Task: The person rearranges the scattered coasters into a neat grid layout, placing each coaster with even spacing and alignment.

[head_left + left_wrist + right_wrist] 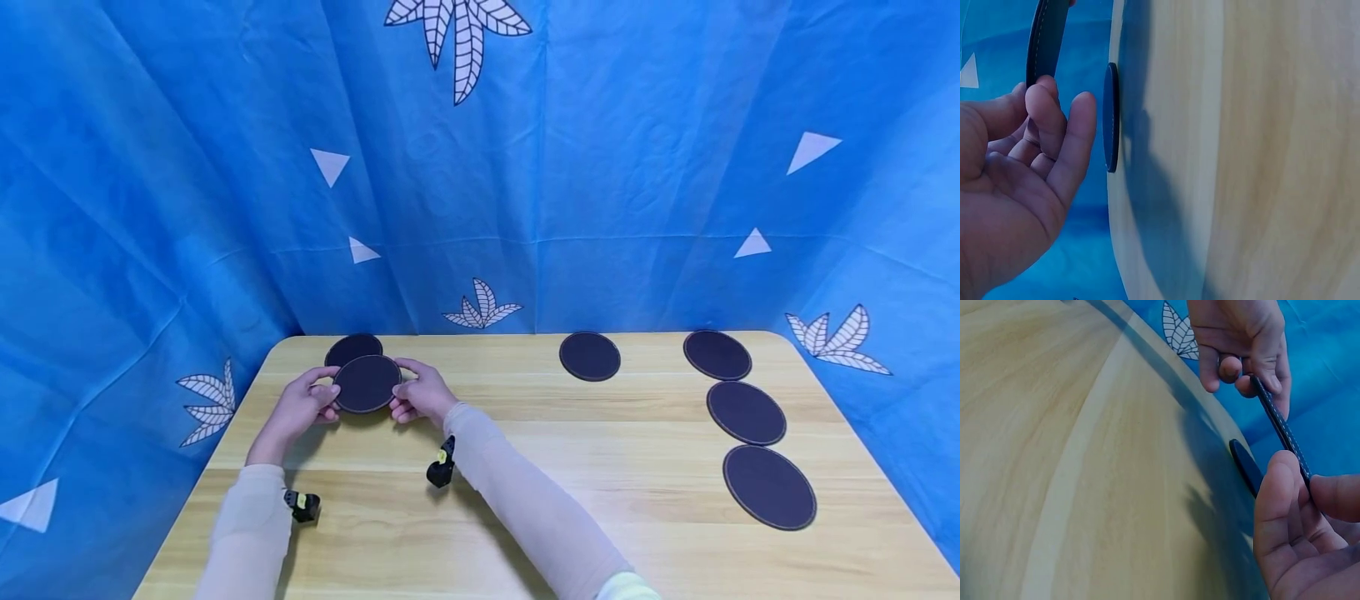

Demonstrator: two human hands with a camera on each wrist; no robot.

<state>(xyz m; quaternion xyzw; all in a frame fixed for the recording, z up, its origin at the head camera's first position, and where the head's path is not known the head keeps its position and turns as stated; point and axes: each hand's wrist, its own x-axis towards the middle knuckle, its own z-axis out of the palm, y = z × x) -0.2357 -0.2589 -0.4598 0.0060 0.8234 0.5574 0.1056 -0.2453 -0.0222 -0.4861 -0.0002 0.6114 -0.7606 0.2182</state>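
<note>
Dark, round, flat disc with light edge stitching (pixel 367 384): raised over the table's far left part, clear of the surface. Left hand (pixel 300 407) pinches its left rim, right hand (pixel 423 393) its right rim; thumbs and fingers closed on the edge both sides.

Just beyond, partly covered in head view: second dark round disc (pixel 351 347), flat at the far edge. Well apart to the right, lone dark disc (pixel 590 357). Farther right, column of three dark stitched discs (pixel 746 412), running from far edge toward near side.

Surface: pale wood-grain table (pixel 660 467), rounded far corners, hand shadows on it. Behind and at both sides: creased blue curtain (pixel 637 167), white triangles, leaf prints.
</note>
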